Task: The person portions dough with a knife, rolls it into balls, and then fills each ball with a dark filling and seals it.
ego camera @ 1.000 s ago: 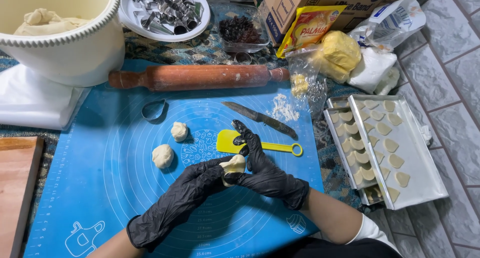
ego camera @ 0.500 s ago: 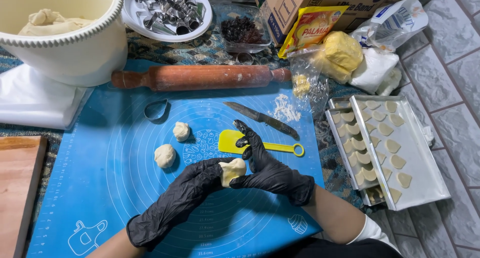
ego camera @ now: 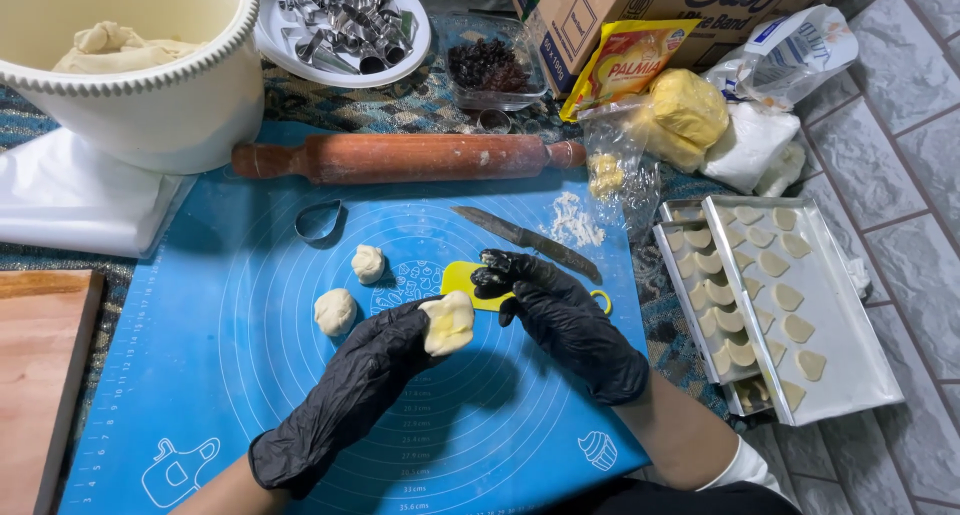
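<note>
A brown cardboard box (ego camera: 640, 5) with blue print is seen at the top edge. A yellow-and-red foil wrapper (ego camera: 625, 65) is leaned against it. A white printed bag (ego camera: 790, 50) and a clear plastic bag (ego camera: 615, 160) are placed just beside it.

Bare blue mat (ego camera: 480, 415) lies open below and between my hands. Ahead of my left hand (ego camera: 360, 385) sit two dough balls (ego camera: 336, 311), with a metal cutter (ego camera: 320, 220) beyond. My right hand (ego camera: 560, 310) is hemmed by the yellow scraper (ego camera: 462, 275) and knife (ego camera: 525, 240); the rolling pin (ego camera: 405, 157) bars the far edge, baking trays (ego camera: 800, 305) the right.
</note>
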